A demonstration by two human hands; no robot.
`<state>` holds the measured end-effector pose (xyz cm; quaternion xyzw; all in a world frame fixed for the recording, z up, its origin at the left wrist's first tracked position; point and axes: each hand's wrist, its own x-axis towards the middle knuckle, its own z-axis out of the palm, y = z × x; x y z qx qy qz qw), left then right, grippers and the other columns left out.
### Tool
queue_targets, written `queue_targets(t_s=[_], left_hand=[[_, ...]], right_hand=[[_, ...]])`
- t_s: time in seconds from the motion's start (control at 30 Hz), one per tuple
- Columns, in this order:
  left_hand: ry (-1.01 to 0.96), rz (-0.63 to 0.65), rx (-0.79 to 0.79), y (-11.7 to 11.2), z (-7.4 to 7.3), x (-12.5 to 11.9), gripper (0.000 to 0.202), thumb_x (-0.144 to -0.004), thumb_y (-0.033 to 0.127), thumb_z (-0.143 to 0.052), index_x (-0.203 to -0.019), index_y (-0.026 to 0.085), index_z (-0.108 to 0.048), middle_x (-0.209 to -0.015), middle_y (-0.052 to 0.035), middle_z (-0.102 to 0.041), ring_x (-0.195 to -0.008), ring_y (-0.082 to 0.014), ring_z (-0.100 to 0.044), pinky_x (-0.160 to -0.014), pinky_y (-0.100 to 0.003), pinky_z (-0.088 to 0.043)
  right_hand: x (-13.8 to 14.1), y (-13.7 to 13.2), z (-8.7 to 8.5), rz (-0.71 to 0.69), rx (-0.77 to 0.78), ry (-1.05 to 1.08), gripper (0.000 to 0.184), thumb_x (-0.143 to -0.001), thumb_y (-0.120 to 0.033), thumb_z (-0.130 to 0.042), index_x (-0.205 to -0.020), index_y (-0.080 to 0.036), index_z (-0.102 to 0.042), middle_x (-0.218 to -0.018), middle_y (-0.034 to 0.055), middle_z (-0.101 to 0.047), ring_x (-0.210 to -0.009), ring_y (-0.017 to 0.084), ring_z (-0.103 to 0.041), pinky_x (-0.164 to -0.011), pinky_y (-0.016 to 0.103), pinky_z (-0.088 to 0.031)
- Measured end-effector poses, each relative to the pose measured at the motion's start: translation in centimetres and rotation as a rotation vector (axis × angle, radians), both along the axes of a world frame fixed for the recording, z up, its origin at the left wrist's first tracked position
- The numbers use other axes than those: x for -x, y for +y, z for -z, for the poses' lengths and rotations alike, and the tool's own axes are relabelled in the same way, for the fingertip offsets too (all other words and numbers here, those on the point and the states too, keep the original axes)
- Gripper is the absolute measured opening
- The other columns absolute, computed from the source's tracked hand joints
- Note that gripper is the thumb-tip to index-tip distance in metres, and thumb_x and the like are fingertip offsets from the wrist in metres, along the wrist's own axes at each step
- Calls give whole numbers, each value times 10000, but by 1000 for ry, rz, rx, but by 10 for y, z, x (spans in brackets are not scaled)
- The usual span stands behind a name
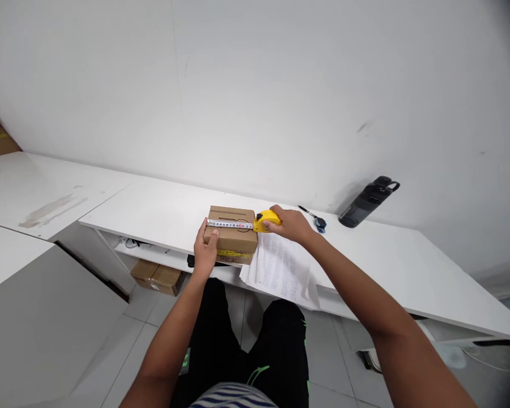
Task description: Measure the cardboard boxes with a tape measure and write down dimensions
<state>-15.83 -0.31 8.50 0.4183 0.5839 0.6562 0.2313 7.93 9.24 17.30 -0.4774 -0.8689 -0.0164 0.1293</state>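
my left hand clasps the left end of the cardboard box on the white counter; my right hand holds the yellow tape measure at its right. the box looks light, stiff but crushable, best taken by both ends.

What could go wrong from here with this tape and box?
The tape blade might slip or skew if the left hand at its end loosens. The box sits close to the front edge of the desk, so a tug from the right hand on the yellow tape measure could shift it. Papers beside it overhang that edge; a light knock might send them down.
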Motion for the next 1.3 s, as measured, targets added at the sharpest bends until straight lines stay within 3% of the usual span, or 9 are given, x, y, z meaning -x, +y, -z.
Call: queue_targets(t_s=[0.2,0.73,0.93,1.3], left_hand=[[20,-5,2,2,0,1,532,-900,383,-564,-1401,217,-498,-1435,-76,-526,-1321,-230,-488,-1125,-337,-369],[34,1,-4,2,0,-1,531,-904,387,-560,-1405,224,-494,-1435,-74,-526,-1310,-236,-501,-1108,-339,-396],[37,14,-7,2,0,0,538,-905,409,-555,-1410,238,-485,-1456,-66,-502,-1330,-233,-478,-1127,-340,-369],[43,9,-24,0,3,0,540,-903,411,-555,-1410,236,-483,-1453,-68,-504,-1333,-234,-473,-1137,-343,-356]], right_hand=[[-30,1,14,42,-25,-15,433,-887,-566,-414,-1090,-207,-542,-796,68,-703,-655,228,-634,-535,270,-323],[-20,-4,20,5,-5,65,529,-914,-621,-361,-1201,-197,-493,-826,72,-706,-642,233,-631,-537,282,-333],[-20,-4,21,-18,-18,78,699,-801,-735,-502,-1269,-217,-453,-849,59,-714,-652,249,-646,-552,291,-369],[-21,-4,26,-31,0,105,631,-813,-703,-522,-1226,-230,-461,-848,57,-716,-667,246,-660,-552,296,-399]])
